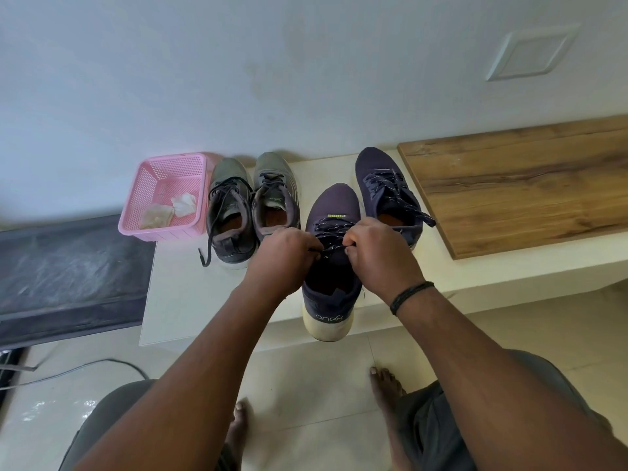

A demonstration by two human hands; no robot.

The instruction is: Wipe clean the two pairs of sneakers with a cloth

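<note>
Up close, we look down at a low cream ledge that serves as our desk (190, 290), set against a pale wall. Both of our hands meet over a navy sneaker (334, 212) whose pale heel hangs over the front edge of the desk. Our left hand (285, 253) curls its fingers (311, 248) round the sneaker's speckled laces (331, 229), and our right hand (377, 249) pinches the same laces from the other side, its fingers (351, 244) bent tight. A black band (409, 297) circles the right wrist. The second navy sneaker (384, 188) stands just beside the first, nearer the back edge, its toe toward the wall. A pair of grey sneakers (251, 205) sits side by side to the left, one lace trailing toward the front edge. At the left back corner of the desk rests a pink mesh basket (163, 171) holding two crumpled pale cloths (171, 209). A wooden board (523, 181) covers the desk's right end. Below the front edge, our bare feet (385, 385) stand on the tiled floor (306, 368).
</note>
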